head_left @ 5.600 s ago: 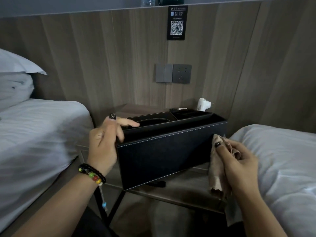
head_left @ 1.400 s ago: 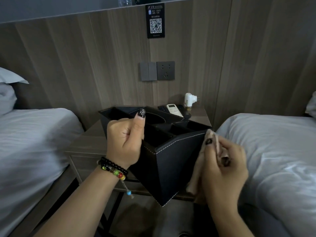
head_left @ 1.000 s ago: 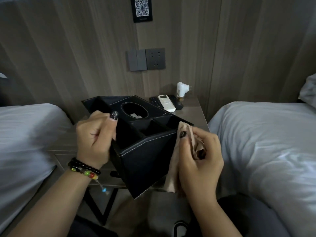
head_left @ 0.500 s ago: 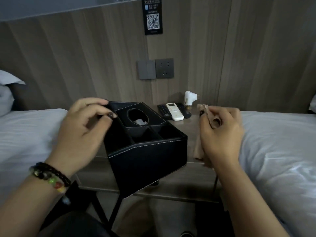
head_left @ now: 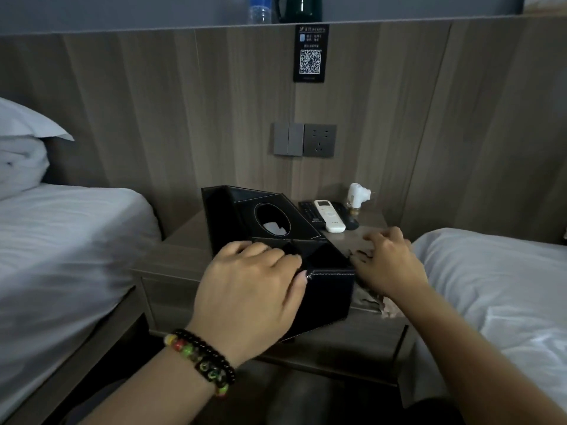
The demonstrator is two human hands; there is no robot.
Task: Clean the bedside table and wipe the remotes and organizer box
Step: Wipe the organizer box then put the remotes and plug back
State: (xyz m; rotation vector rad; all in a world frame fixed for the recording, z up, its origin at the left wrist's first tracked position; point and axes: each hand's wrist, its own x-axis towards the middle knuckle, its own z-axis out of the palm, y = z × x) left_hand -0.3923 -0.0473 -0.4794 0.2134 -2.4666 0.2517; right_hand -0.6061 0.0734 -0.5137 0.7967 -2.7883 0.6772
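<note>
The black leather-look organizer box with white stitching (head_left: 270, 228) stands skewed on the brown wooden bedside table (head_left: 184, 237), its near corner gripped by the left hand (head_left: 251, 289), fingers curled over the rim. To the right, the right hand (head_left: 385, 262) presses a beige cloth (head_left: 372, 297) onto the tabletop, fingers spread fairly flat. At the far right lie a white remote (head_left: 329, 216) and a black remote (head_left: 308, 211), side by side.

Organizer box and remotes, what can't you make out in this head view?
- Organizer box: near compartments too dark, partly covered by left hand.
- Cloth: mostly hidden under right hand.
- Black remote: partly overlapped by white remote.
- Remote buttons: too small.
</note>
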